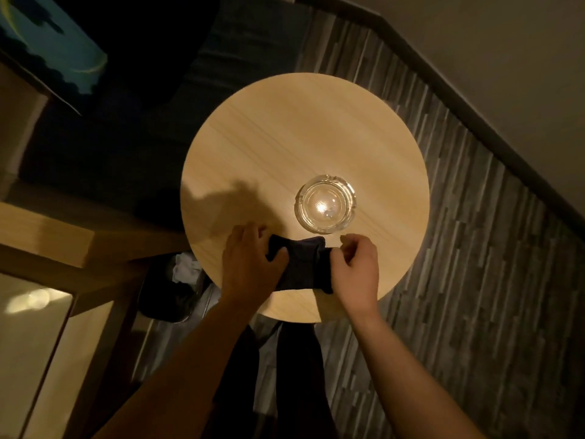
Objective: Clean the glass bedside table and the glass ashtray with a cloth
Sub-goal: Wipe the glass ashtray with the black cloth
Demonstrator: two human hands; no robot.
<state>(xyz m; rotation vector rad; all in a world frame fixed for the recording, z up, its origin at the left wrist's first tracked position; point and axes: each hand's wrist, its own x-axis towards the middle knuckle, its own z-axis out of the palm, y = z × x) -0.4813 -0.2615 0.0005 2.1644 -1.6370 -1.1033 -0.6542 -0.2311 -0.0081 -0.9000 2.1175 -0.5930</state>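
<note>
Currently, the left grip point(250, 261) and the right grip point(356, 270) both hold the dark cloth point(302, 267) over the near edge of the round desk point(300, 137). The left fingers curl round one end of the cloth and the right fingers pinch the other. Its long axis runs left to right between the two grips. The glass ashtray point(326, 204) stands upright on the desk just beyond the cloth, slightly right of centre, clear of both grips; the right grip is nearer. Judgement: the cloth is being readied for wiping, and reaching the ashtray requires only a short forward move

Dark bin point(164, 296), grey plank floor point(474, 264)
</note>
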